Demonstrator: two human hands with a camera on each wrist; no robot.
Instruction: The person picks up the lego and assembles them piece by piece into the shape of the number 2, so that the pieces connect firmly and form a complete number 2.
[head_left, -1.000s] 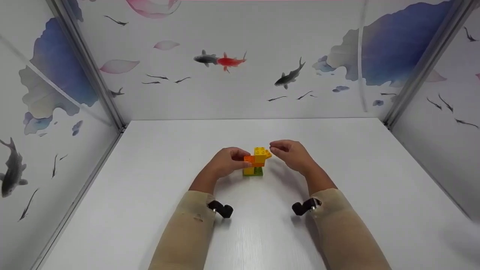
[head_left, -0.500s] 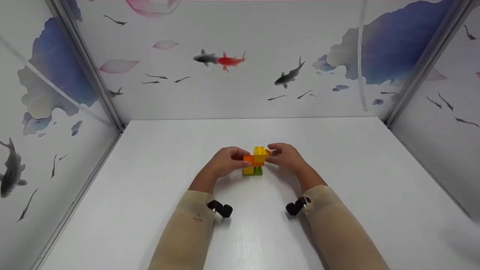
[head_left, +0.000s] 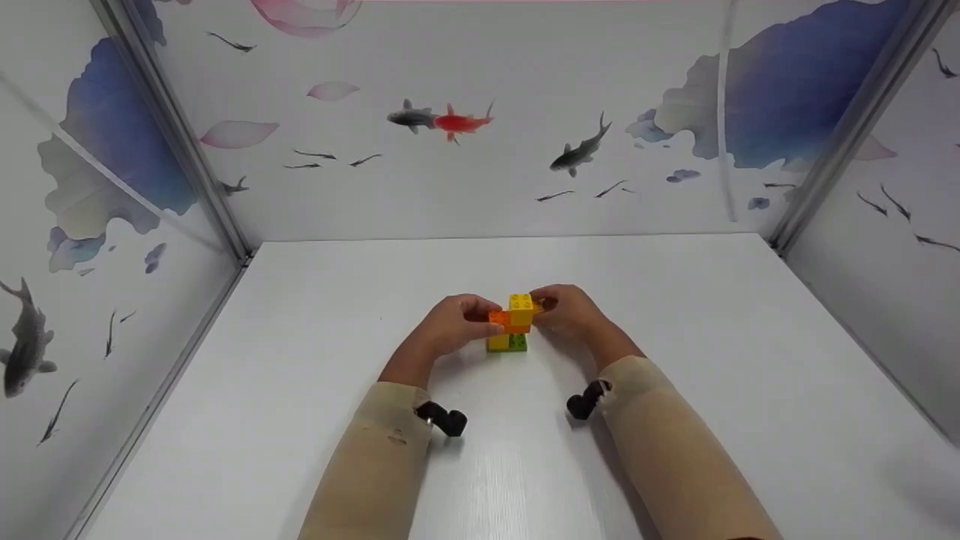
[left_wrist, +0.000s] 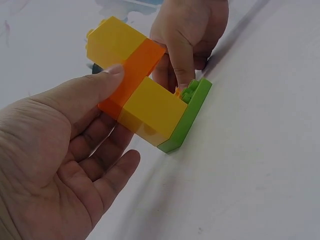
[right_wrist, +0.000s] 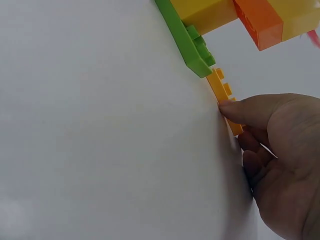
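Note:
My left hand (head_left: 454, 324) holds a stack of toy building bricks, thumb on the orange brick (left_wrist: 140, 60). A yellow brick (head_left: 520, 311) with studs tops one end. Under the orange brick sits another yellow brick (left_wrist: 152, 112), on a thin green plate (left_wrist: 192, 112) whose studs show at one end. Just past the plate's end, my right hand (head_left: 574, 311) pinches a flat yellow-orange plate brick (right_wrist: 218, 85) between thumb and fingers, low against the table. Part of the flat piece is hidden by the fingers.
The hands work on a white table (head_left: 337, 315). White panels (head_left: 480, 202) printed with fish and petals enclose its back and sides, joined by grey metal posts (head_left: 225, 187). A black wrist device (head_left: 442, 418) sticks out from each sleeve.
My right hand has moved left toward the stack and taken hold of the flat plate brick. The left hand and the stack have stayed in place.

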